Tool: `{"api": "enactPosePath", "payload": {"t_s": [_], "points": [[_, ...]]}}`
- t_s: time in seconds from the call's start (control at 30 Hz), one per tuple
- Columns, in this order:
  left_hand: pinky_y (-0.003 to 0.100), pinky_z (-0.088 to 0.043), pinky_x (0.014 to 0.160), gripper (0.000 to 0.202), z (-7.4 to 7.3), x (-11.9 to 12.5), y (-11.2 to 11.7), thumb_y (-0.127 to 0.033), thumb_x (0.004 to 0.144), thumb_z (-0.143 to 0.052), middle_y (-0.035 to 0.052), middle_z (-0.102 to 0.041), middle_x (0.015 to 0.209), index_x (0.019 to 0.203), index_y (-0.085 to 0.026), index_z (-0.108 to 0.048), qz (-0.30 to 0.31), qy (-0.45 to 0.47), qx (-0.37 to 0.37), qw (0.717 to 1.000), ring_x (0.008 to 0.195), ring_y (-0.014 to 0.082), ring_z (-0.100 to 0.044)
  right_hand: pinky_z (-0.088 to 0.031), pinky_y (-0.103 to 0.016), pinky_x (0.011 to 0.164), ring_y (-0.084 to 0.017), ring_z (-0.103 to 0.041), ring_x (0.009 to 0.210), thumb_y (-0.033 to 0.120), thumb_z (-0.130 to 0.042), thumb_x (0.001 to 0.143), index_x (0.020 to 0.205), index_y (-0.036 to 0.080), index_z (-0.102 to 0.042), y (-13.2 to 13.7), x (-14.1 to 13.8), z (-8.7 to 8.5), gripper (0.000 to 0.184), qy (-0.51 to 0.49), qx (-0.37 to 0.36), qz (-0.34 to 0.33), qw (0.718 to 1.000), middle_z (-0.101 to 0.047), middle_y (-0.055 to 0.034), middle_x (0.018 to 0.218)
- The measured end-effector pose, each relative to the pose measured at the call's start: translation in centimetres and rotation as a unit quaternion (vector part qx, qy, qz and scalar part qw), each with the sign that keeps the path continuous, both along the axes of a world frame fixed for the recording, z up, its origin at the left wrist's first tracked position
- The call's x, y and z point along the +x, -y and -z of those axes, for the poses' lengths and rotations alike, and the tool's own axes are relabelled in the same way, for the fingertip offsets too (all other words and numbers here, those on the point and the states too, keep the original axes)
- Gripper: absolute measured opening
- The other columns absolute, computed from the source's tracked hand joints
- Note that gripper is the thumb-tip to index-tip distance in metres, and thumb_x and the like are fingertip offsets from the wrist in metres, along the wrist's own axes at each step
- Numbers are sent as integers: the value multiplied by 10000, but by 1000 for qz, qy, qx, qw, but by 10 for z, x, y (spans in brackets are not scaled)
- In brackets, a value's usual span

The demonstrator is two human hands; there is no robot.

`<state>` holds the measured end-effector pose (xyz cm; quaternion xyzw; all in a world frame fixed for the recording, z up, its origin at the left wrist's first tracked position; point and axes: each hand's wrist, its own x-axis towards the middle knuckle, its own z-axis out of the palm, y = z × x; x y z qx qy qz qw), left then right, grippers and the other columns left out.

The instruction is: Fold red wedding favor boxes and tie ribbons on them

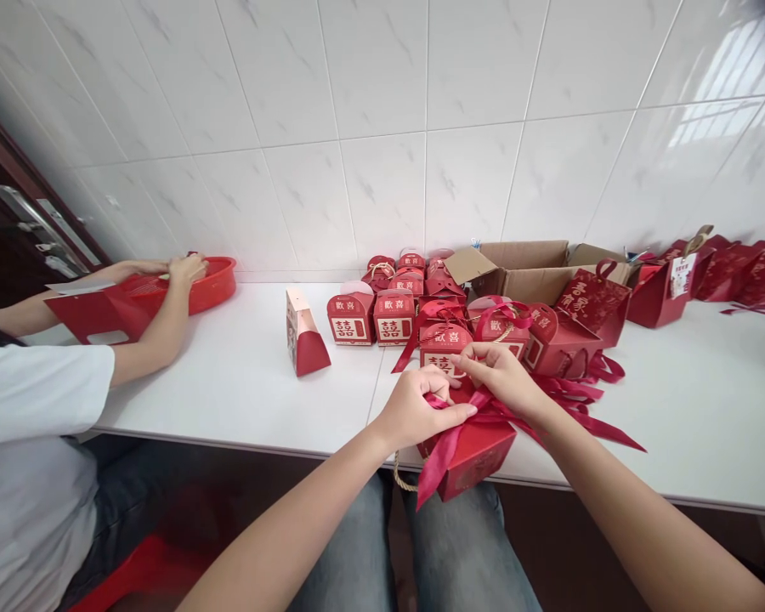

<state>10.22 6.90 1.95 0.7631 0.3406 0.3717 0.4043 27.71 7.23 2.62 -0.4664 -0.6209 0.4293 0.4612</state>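
A red gift box [478,459] sits at the near edge of the white table [242,382], partly over my lap. A red ribbon [450,442] lies across its top and trails down its front. My left hand [414,408] pinches the ribbon on the left side of the box top. My right hand [503,374] is closed on the ribbon just right of it, above the box. A rope handle [400,476] hangs from the box's left side.
Several finished red boxes [392,319] stand behind, with loose ribbons [586,399] to the right. An open cardboard carton [529,268] and red bags [663,289] line the tiled wall. At left, another person's hands [182,270] work a red bag [102,310] by a red basin [220,285].
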Motion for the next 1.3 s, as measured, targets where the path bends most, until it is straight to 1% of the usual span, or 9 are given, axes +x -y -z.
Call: {"api": "enactPosePath", "payload": {"t_s": [0.27, 0.37, 0.5, 0.63, 0.73, 0.87, 1.03, 1.13, 1.3], "points": [[327, -458, 738, 538, -3, -1, -2, -376, 651, -784, -2, -481, 634, 497, -209, -296, 6, 6, -33, 999, 800, 204, -587, -156, -235, 468, -60, -256, 466, 607, -704, 734, 664, 193, -446, 9, 8, -3, 493, -4, 10, 7, 1000, -362, 70, 507], [308, -446, 747, 488, -8, -5, -5, -431, 732, -725, -7, -507, 633, 533, -203, -342, 16, 17, -58, 998, 778, 176, -572, -203, -233, 479, -68, -312, 493, 558, -712, 757, 739, 177, -535, 15, 15, -7, 420, 12, 20, -42, 999, -431, 54, 553], [285, -430, 705, 389, -17, -11, -8, -438, 786, -658, 21, -605, 765, 589, -182, -441, 41, 34, -92, 994, 725, 137, -550, -305, -248, 522, -91, -423, 552, 511, -706, 775, 731, 143, -643, 18, 21, -10, 376, 64, 18, -109, 992, -549, 4, 617], [304, -430, 776, 409, -20, -13, -7, -381, 785, -662, 79, -661, 967, 538, -172, -412, 37, 41, -100, 994, 871, 178, -597, -415, -267, 628, -134, -555, 661, 452, -725, 770, 766, 148, -723, 17, 21, -12, 304, 97, 29, -129, 986, -684, -36, 741], [327, -424, 838, 431, -20, -12, -5, -359, 795, -655, 95, -663, 1017, 515, -178, -382, 28, 38, -95, 994, 948, 207, -603, -439, -274, 667, -150, -590, 692, 426, -729, 771, 799, 156, -750, 17, 18, -12, 273, 106, 38, -134, 985, -716, -40, 772], [337, -424, 868, 429, -17, -11, -3, -329, 766, -701, 84, -670, 991, 530, -186, -372, 18, 39, -87, 995, 914, 197, -603, -436, -278, 673, -151, -583, 697, 445, -715, 782, 782, 156, -740, 19, 15, -12, 290, 107, 48, -148, 982, -710, -39, 767], [312, -445, 816, 425, -9, -13, -2, -336, 752, -735, 53, -661, 955, 572, -183, -382, 9, 61, -95, 994, 854, 166, -606, -286, -237, 512, -82, -389, 541, 511, -650, 832, 833, 156, -628, 21, 16, -10, 356, 23, 6, -100, 995, -520, 26, 632], [293, -456, 766, 366, -5, -15, -3, -348, 736, -756, 41, -642, 966, 634, -180, -447, 10, 74, -104, 992, 839, 156, -605, -329, -234, 567, -86, -423, 614, 481, -663, 838, 851, 159, -589, 20, 18, -8, 331, -53, 12, -72, 996, -523, 16, 719], [274, -449, 740, 312, -6, -14, -4, -310, 682, -799, 19, -633, 887, 708, -179, -517, 15, 61, -102, 993, 795, 142, -589, -359, -238, 628, -85, -441, 654, 434, -665, 854, 862, 170, -589, 18, 19, -7, 275, -72, 31, -74, 994, -533, 17, 770]]}}
